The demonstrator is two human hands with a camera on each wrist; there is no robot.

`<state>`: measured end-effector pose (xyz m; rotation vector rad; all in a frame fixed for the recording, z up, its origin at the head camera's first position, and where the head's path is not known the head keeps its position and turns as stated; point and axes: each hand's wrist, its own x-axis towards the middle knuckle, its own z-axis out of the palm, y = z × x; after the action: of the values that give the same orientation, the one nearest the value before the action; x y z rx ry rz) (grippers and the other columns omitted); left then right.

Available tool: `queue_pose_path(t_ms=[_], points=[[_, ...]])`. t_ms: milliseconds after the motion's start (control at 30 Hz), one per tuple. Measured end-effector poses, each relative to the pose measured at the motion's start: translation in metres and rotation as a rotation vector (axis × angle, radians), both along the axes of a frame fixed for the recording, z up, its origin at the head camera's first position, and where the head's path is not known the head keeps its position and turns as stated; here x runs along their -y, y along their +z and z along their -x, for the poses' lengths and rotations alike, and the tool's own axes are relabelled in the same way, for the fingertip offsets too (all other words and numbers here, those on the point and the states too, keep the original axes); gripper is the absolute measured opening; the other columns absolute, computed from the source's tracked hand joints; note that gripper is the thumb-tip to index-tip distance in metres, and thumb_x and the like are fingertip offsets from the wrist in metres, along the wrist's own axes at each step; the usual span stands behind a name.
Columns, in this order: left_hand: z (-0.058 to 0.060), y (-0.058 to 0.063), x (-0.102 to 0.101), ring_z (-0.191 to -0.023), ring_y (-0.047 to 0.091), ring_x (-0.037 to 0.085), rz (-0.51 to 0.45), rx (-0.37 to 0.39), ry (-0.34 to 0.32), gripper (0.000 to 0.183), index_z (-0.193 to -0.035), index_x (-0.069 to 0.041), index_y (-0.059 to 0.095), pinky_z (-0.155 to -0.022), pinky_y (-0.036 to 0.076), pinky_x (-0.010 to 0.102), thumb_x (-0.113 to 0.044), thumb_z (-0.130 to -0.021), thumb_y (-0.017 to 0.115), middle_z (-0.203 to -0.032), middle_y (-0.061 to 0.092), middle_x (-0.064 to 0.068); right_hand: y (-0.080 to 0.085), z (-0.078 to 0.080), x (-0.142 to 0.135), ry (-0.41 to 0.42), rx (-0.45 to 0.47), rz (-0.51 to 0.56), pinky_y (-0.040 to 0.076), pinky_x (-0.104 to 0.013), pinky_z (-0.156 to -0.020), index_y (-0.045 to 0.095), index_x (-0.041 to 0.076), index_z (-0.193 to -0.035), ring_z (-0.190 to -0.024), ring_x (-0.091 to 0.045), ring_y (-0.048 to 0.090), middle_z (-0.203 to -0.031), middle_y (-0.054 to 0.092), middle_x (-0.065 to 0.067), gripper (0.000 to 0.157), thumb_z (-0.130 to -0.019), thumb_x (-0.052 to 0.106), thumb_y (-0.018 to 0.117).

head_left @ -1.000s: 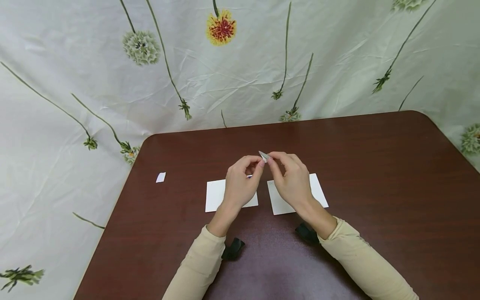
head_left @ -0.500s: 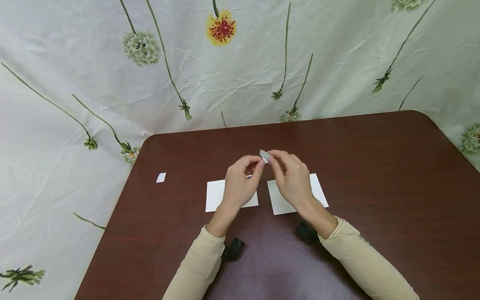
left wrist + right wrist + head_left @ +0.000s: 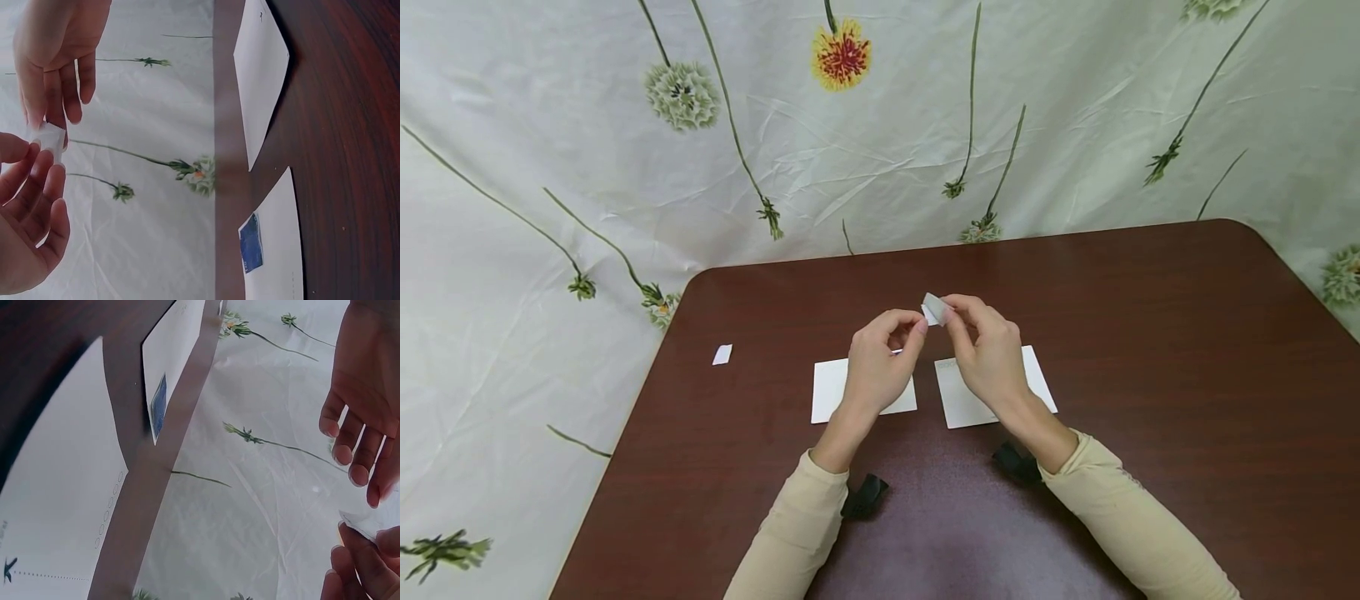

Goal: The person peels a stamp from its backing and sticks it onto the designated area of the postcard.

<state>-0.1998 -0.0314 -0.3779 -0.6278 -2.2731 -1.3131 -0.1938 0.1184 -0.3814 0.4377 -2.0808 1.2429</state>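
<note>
Both hands are raised over the table, thumbs and forefingers close together on a small folded piece of white-and-grey paper point(image 3: 935, 307), which looks like a sticker with its backing. My left hand point(image 3: 880, 358) pinches its lower white edge. My right hand point(image 3: 988, 354) pinches the grey flap, which stands up at an angle. In the left wrist view the paper point(image 3: 51, 136) spans the fingertips of both hands. Beneath the left hand lies a white card point(image 3: 830, 392) with a blue stamp point(image 3: 251, 244) at one corner. Under the right hand lies another white card point(image 3: 961, 402), printed with small ovals.
A small white scrap point(image 3: 722, 354) lies near the left edge of the dark wooden table point(image 3: 1150, 333). Black straps point(image 3: 865, 497) show by both wrists. A pale flowered cloth point(image 3: 895, 125) hangs behind the table.
The right hand has shifted slightly up and away from the left. The grey flap has lifted and turned, and more of the white part shows. The left hand stays almost still.
</note>
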Motion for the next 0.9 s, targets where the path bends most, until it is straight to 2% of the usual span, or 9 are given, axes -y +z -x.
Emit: queue_pose_path(t_ms=[167, 333, 600, 900], points=[[0.002, 0.0, 0.003, -0.06, 0.051, 0.011, 0.002, 0.013, 0.016, 0.007, -0.087, -0.002, 0.069, -0.054, 0.041, 0.023, -0.005, -0.089, 0.063, -0.069, 0.06, 0.002, 0.002, 0.001, -0.002, 0.008, -0.002, 0.028, 0.053, -0.039, -0.064, 0.066, -0.004, -0.101, -0.081, -0.024, 0.069, -0.09, 0.07, -0.015, 0.012, -0.089, -0.003, 0.063], [0.003, 0.001, 0.006, -0.059, 0.05, 0.011, 0.01, 0.031, 0.025, 0.007, -0.088, -0.003, 0.069, -0.054, 0.04, 0.022, -0.007, -0.089, 0.064, -0.068, 0.059, 0.001, 0.004, 0.001, -0.004, 0.0, -0.004, 0.042, 0.053, -0.038, -0.063, 0.066, -0.003, -0.102, -0.08, -0.023, 0.069, -0.089, 0.071, -0.014, 0.013, -0.09, -0.002, 0.063], [0.005, 0.003, 0.011, -0.058, 0.052, 0.011, 0.008, 0.072, 0.035, 0.009, -0.089, -0.003, 0.07, -0.053, 0.041, 0.023, -0.009, -0.09, 0.064, -0.068, 0.063, 0.002, 0.007, 0.001, -0.008, -0.031, 0.006, 0.07, 0.041, -0.016, -0.057, 0.067, -0.002, -0.102, -0.073, -0.021, 0.067, -0.087, 0.071, -0.013, 0.013, -0.09, 0.0, 0.063], [0.022, 0.0, 0.036, -0.063, 0.063, 0.019, -0.068, 0.122, 0.092, 0.011, -0.092, 0.001, 0.071, -0.057, 0.046, 0.021, -0.008, -0.091, 0.065, -0.071, 0.067, 0.008, 0.009, 0.001, -0.009, -0.04, -0.005, 0.096, 0.038, -0.016, -0.056, 0.068, -0.001, -0.101, -0.07, -0.022, 0.066, -0.085, 0.071, -0.013, 0.012, -0.09, 0.0, 0.063]])
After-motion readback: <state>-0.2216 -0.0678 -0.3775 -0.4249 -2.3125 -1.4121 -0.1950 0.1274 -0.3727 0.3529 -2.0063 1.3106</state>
